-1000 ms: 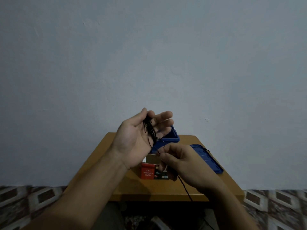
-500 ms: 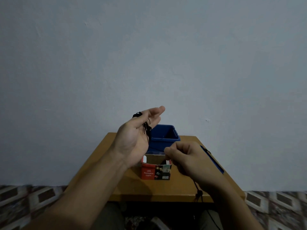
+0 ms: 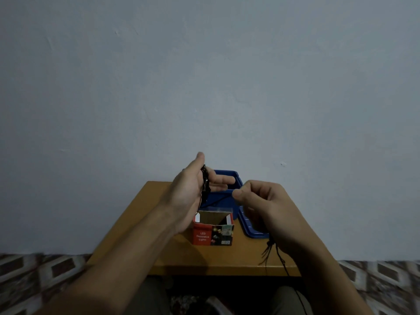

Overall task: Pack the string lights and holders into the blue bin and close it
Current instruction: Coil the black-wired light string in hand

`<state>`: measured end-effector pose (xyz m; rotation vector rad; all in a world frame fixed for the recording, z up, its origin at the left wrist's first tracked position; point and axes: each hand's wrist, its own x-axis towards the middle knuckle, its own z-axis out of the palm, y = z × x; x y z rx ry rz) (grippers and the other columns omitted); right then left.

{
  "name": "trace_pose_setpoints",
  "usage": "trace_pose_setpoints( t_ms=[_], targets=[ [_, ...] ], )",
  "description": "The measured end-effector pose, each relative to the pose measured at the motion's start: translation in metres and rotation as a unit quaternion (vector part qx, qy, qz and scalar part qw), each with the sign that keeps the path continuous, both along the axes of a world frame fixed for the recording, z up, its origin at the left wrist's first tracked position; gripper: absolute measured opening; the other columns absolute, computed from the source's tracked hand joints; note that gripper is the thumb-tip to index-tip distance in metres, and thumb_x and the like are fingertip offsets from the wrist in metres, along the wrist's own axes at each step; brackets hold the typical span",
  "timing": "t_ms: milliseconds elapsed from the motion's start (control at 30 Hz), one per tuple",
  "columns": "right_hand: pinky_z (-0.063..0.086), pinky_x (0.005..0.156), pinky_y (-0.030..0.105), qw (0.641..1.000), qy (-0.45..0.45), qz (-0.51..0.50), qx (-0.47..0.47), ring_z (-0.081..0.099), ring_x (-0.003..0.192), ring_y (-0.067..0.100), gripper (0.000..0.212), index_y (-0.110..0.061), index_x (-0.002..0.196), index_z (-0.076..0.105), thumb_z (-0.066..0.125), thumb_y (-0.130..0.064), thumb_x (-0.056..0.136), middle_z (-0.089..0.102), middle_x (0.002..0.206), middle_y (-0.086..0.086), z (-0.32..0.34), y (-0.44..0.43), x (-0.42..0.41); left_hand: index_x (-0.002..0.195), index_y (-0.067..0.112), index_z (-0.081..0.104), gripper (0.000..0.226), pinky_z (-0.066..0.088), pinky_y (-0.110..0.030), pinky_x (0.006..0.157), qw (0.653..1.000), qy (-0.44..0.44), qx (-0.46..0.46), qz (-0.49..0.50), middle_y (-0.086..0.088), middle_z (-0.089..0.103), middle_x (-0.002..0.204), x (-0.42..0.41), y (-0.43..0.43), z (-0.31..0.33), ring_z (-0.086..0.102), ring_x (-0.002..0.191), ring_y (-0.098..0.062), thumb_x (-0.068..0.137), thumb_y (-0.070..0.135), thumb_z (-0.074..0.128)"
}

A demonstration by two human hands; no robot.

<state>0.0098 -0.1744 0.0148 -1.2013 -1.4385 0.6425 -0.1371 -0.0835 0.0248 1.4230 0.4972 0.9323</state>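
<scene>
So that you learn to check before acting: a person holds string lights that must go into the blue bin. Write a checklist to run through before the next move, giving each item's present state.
1. Blue bin open to receive: ok.
2. Lid off, lying on the table beside the bin: ok.
3. String lights coiled on the open left hand: ok.
4. Right hand pinches the wire: ok.
5. Whole wire wound: not ok, a loose tail trails over the table edge.
6. Holders found: cannot tell, none seen.

On the table [image 3: 141, 212], a box [image 3: 212, 233] sitting before the bin [image 3: 227, 172], lid [image 3: 250, 228] lying to their right, string lights [image 3: 205, 178] stretching from left hand [image 3: 188, 194] to right hand [image 3: 266, 208] above.
</scene>
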Motion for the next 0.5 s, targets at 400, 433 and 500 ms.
trace_pose_setpoints(
  t_ms=[400,433,500],
  targets=[
    [0.031,0.041,0.016,0.998,0.002,-0.003,0.062,0.036,0.039,0.003,0.023,-0.009,0.071,0.060,0.060,-0.010,0.095,0.045,0.047,-0.009,0.017,-0.004,0.001,0.096,0.004,0.058,0.058,0.054,-0.038,0.079,0.987,0.150,0.000,-0.065,-0.019,0.073,0.087,-0.001,-0.004,-0.003,0.068,0.080,-0.028,0.104,0.054,0.030],
    [0.031,0.041,0.016,0.998,-0.001,-0.005,0.065,0.037,0.039,0.003,0.020,-0.008,0.075,0.062,0.060,-0.008,0.095,0.047,0.048,-0.009,0.017,-0.003,0.002,0.094,0.005,0.059,0.061,0.054,-0.036,0.072,0.984,0.164,0.000,-0.064,-0.017,0.071,0.081,-0.001,-0.004,-0.003,0.066,0.074,-0.026,0.102,0.058,0.030],
    [0.032,0.041,0.016,0.997,-0.014,-0.005,0.073,0.039,0.040,0.003,0.017,-0.007,0.079,0.064,0.059,-0.007,0.095,0.050,0.049,-0.009,0.018,-0.002,0.003,0.086,0.008,0.060,0.063,0.049,-0.028,0.057,0.980,0.188,0.010,-0.063,-0.010,0.064,0.067,-0.001,-0.005,-0.003,0.057,0.060,-0.021,0.100,0.062,0.030]
  ],
)
